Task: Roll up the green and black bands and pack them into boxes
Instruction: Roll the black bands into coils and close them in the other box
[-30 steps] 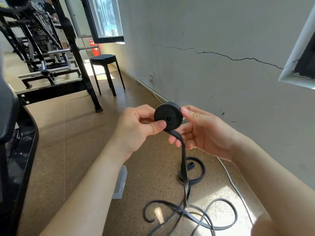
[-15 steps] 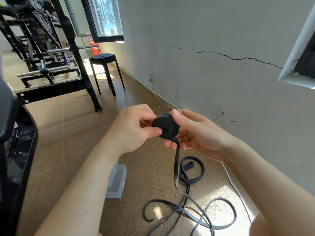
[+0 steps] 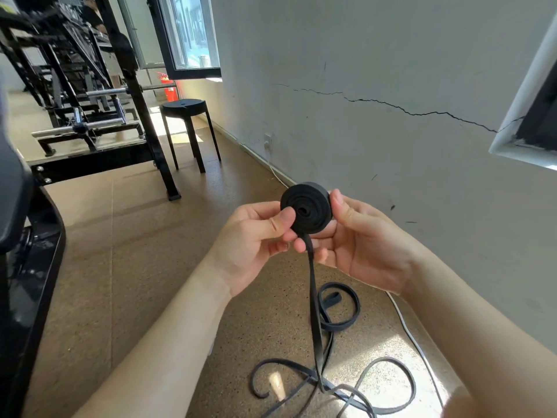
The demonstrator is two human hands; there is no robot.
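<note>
Beside the cracked wall [image 3: 391, 152], the left hand [image 3: 256, 236] pinched the black band's roll [image 3: 309, 208], thumb on its face, while the right hand [image 3: 361, 245] cupped its rim. The loose tail [image 3: 315, 312] hung to tangled loops at the wall's foot; a snag there, or a slackened pinch, could spring the coil open.

The black band [image 3: 306, 208] is being held up as a tight, flat coil, its spiral face pointing at the camera, with the left hand [image 3: 256, 239] and the right hand [image 3: 361, 245] pinching it from either side. Its unwound tail is hanging straight down from the coil's underside and is lying in loose loops and curls on the brown floor [image 3: 120, 267].
</note>
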